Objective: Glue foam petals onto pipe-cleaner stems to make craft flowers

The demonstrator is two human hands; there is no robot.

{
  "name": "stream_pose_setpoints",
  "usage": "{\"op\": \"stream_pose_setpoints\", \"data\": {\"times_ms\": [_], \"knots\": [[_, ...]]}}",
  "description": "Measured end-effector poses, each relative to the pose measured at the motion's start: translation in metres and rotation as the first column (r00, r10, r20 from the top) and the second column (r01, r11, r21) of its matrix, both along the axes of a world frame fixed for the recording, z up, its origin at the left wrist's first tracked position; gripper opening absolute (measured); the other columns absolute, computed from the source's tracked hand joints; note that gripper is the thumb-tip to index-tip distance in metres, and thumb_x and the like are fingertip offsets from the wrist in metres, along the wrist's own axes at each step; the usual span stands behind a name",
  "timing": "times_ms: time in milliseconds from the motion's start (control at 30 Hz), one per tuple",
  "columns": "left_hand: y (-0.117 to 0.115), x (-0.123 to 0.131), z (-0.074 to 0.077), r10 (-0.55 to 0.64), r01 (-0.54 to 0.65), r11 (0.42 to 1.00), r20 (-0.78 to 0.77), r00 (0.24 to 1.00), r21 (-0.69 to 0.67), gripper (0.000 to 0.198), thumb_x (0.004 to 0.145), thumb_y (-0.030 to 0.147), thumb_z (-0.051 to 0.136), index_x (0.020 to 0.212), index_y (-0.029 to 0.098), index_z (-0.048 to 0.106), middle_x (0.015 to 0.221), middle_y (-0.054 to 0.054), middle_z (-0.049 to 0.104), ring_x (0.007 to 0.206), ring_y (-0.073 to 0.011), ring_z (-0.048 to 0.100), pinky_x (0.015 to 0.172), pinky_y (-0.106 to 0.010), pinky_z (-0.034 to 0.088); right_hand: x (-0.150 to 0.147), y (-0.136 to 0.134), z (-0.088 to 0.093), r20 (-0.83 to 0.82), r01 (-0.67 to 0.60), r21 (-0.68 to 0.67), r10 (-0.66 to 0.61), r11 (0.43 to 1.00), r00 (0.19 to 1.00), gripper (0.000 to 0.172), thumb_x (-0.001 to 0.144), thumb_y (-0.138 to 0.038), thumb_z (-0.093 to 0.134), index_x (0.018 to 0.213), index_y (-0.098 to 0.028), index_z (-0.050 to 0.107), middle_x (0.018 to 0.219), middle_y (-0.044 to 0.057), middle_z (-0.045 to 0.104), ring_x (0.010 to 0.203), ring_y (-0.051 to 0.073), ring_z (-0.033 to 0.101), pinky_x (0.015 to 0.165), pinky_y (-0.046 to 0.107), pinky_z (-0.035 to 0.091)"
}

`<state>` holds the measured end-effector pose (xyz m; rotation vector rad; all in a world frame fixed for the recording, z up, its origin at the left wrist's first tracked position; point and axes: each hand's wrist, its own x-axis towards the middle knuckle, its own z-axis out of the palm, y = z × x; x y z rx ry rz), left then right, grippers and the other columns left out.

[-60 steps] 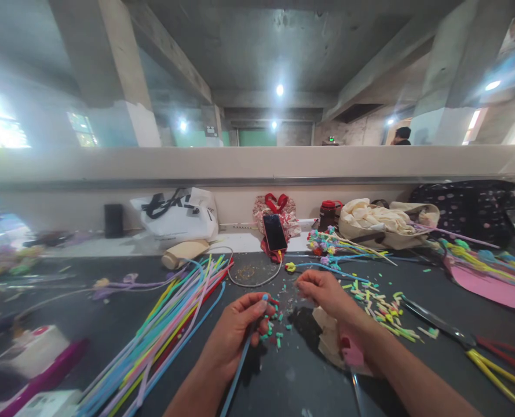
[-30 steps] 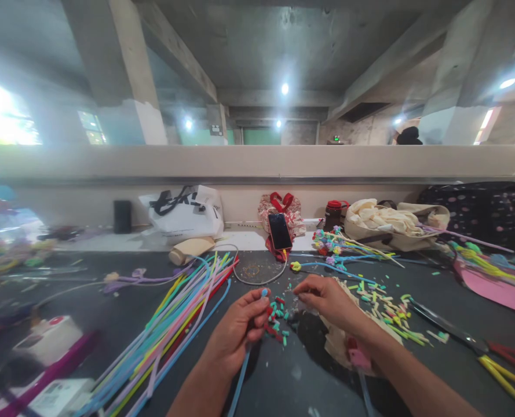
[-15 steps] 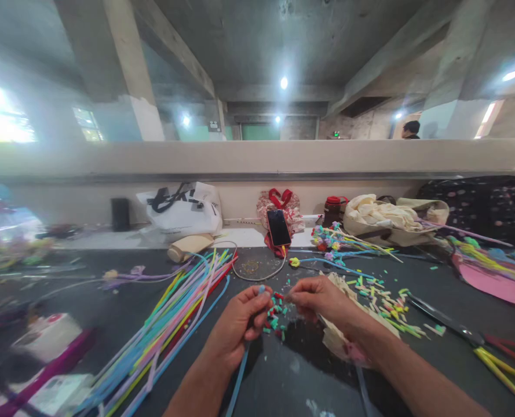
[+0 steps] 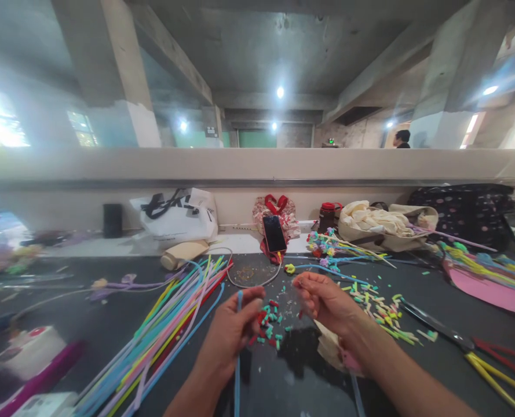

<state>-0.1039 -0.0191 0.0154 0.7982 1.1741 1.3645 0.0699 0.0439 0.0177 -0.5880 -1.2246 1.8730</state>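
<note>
My left hand [image 4: 233,327] is closed around a blue pipe cleaner [image 4: 237,385], whose tip pokes up above the fingers and whose length hangs down toward me. My right hand [image 4: 324,298] is raised at about the same height, thumb and fingertips pinched together. Whatever it pinches, if anything, is too small to make out. Between the hands, a scatter of short green and red pipe cleaner pieces [image 4: 272,324] lies on the black table [image 4: 283,382]. Partly hidden under my right forearm is a crumpled cream wrapping [image 4: 329,347] with a pink patch.
Long multicoloured pipe cleaners [image 4: 170,330] lie at left. On the right are cut yellow and green pieces [image 4: 383,310] and large scissors [image 4: 452,336]. A phone [image 4: 274,233] on a cable leans on a patterned bag [image 4: 289,211]. Finished pipe cleaner flowers [image 4: 327,243] lie behind.
My hands have moved apart a little. The blue pipe cleaner now stands more upright in my left hand, and my right hand has turned with its fingertips up. The view has shifted slightly.
</note>
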Motion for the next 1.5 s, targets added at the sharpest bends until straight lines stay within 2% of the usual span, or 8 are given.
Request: {"op": "stream_pose_setpoints", "data": {"times_ms": [200, 667, 800, 967, 1167, 1267, 1367, 1500], "knots": [[-0.009, 0.021, -0.002, -0.39, 0.392, 0.919, -0.04, 0.92, 0.053, 0.027, 0.056, 0.022, 0.067, 0.081, 0.014, 0.063, 0.08, -0.004, 0.062, 0.042, -0.0042, 0.048, 0.042, -0.018, 0.035, -0.014, -0.013, 0.0, -0.15, -0.048, -0.046, 0.041, 0.998, 0.988, 0.016, 0.07, -0.026, 0.065, 0.074, -0.012, 0.062, 0.047, -0.005, 0.051, 0.034, 0.002, 0.043, 0.036, 0.013, 0.036], [-0.001, 0.025, -0.013, -0.309, 0.309, 0.951, -0.143, 0.94, -0.027, 0.013, 0.058, 0.024, 0.06, 0.061, 0.014, 0.053, 0.05, 0.002, 0.056, 0.032, -0.0033, 0.039, 0.037, -0.017, 0.019, -0.019, -0.013, -0.007, -0.129, -0.022, -0.035, 0.018, 0.999, 0.992, 0.017, 0.067, -0.026, 0.067, 0.077, -0.012, 0.061, 0.052, -0.004, 0.054, 0.041, 0.004, 0.048, 0.042, 0.015, 0.038], [0.003, 0.022, -0.016, -0.286, 0.285, 0.958, -0.107, 0.952, -0.027, 0.014, 0.057, 0.023, 0.06, 0.062, 0.015, 0.051, 0.054, 0.001, 0.059, 0.032, -0.0038, 0.04, 0.037, -0.017, 0.023, -0.01, -0.003, -0.007, 0.025, 0.117, 0.118, -0.121, 0.986, 0.992, 0.023, 0.07, -0.037, 0.061, 0.08, -0.016, 0.06, 0.057, -0.005, 0.052, 0.045, 0.005, 0.047, 0.045, 0.017, 0.038], [0.001, 0.017, -0.012, -0.205, 0.201, 0.979, -0.139, 0.969, -0.041, 0.017, 0.058, 0.023, 0.061, 0.068, 0.016, 0.05, 0.043, 0.006, 0.052, 0.031, -0.0021, 0.034, 0.037, -0.015, 0.022, 0.004, 0.013, -0.01, 0.224, 0.141, 0.338, -0.225, 0.931, 0.948, 0.012, 0.064, -0.02, 0.063, 0.075, -0.017, 0.066, 0.067, -0.001, 0.058, 0.062, 0.011, 0.053, 0.056, 0.021, 0.04], [-0.003, 0.017, -0.004, -0.135, 0.128, 0.99, -0.107, 0.985, -0.065, 0.019, 0.06, 0.022, 0.061, 0.074, 0.017, 0.05, 0.038, 0.011, 0.042, 0.028, -0.0005, 0.026, 0.032, -0.012, 0.013, 0.003, 0.015, -0.017, 0.49, -0.006, 0.726, -0.51, 0.688, 0.707, 0.021, 0.061, -0.011, 0.059, 0.076, -0.022, 0.068, 0.075, 0.001, 0.062, 0.067, 0.015, 0.053, 0.062, 0.025, 0.038], [-0.002, 0.017, -0.004, -0.137, 0.133, 0.989, -0.067, 0.988, -0.06, 0.021, 0.059, 0.023, 0.062, 0.074, 0.017, 0.05, 0.049, 0.007, 0.053, 0.029, 0.0002, 0.03, 0.031, -0.012, 0.014, 0.003, 0.013, -0.014, 0.517, -0.035, 0.717, -0.498, 0.696, 0.696, 0.014, 0.064, -0.017, 0.058, 0.071, -0.023, 0.069, 0.062, 0.0, 0.063, 0.059, 0.015, 0.053, 0.059, 0.026, 0.038], [0.0, 0.015, -0.005, -0.137, 0.133, 0.989, -0.071, 0.988, -0.064, 0.021, 0.059, 0.026, 0.063, 0.072, 0.016, 0.05, 0.047, 0.006, 0.053, 0.029, -0.0001, 0.031, 0.03, -0.011, 0.013, 0.005, 0.012, -0.009, 0.477, -0.052, 0.72, -0.44, 0.692, 0.761, 0.019, 0.063, -0.015, 0.059, 0.075, -0.025, 0.069, 0.083, 0.0, 0.065, 0.08, 0.017, 0.056, 0.072, 0.027, 0.039], [0.0, 0.012, -0.004, -0.161, 0.153, 0.982, -0.06, 0.985, -0.11, 0.024, 0.058, 0.031, 0.065, 0.071, 0.016, 0.052, 0.042, 0.006, 0.052, 0.028, -0.0007, 0.03, 0.029, -0.012, 0.013, 0.006, 0.016, -0.011, 0.4, 0.012, 0.517, -0.254, 0.856, 0.881, 0.02, 0.072, -0.031, 0.054, 0.082, -0.019, 0.067, 0.086, 0.005, 0.064, 0.076, 0.017, 0.057, 0.062, 0.027, 0.042]]}}
